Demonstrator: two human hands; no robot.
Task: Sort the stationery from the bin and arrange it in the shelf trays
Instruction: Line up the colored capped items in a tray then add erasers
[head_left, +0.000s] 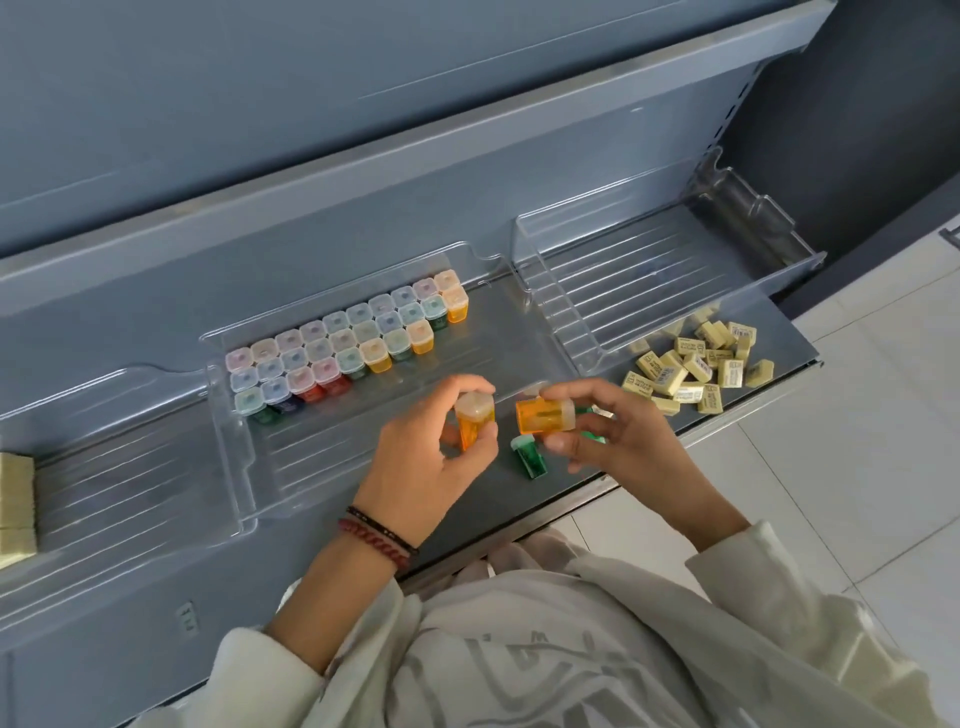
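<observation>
My left hand (431, 457) grips an upright orange sharpener (475, 423) with a frosted cap, held over the front of the middle clear tray (249, 467). My right hand (623, 441) holds a second orange sharpener (545, 414) on its side, just to the right. A green sharpener (530, 457) lies on the grey shelf (571, 483) between my hands, and another green one (592, 435) shows partly under my right fingers. Three rows of capped sharpeners (348, 343) in mixed colours stand at the back of the middle tray.
A loose pile of yellow erasers (696, 369) lies on the shelf at the right. Behind the pile sits a clear tray (649, 291) with nothing in it. The left tray (114, 467) holds stacked pale erasers (15, 499) at the frame edge. White floor tiles lie to the right.
</observation>
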